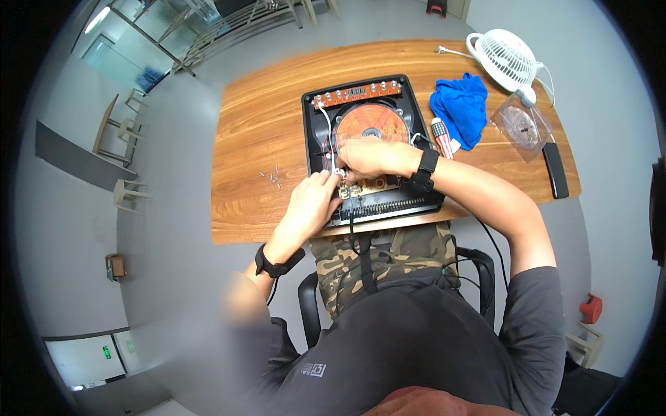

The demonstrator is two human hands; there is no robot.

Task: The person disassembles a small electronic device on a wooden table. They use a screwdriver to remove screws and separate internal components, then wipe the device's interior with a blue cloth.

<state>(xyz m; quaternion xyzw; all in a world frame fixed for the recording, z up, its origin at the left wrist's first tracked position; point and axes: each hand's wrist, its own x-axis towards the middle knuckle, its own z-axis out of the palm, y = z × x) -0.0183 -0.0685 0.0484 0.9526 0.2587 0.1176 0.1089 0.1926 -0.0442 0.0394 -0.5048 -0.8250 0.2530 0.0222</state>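
An opened induction cooker [430, 182] lies on the wooden table in front of me. Its round copper coil [373, 119] sits in the middle, behind a circuit board [355, 188] on the near side. My right hand [374, 157] reaches over the coil's near edge, fingers curled down to the board's left end. From the left, my left hand [309, 205] meets it there, fingers bent together at the board's edge. A white wire [329, 123] runs down to a small white connector [340, 172] between the hands. What the fingertips pinch is mostly hidden.
Several loose screws [272, 177] lie left of the cooker. To its right are a red-and-white screwdriver-like tool [442, 139], a blue cloth [460, 109], a clear plastic bag [522, 126] and a black bar [555, 170]. A white fan [505, 58] stands at the far right corner.
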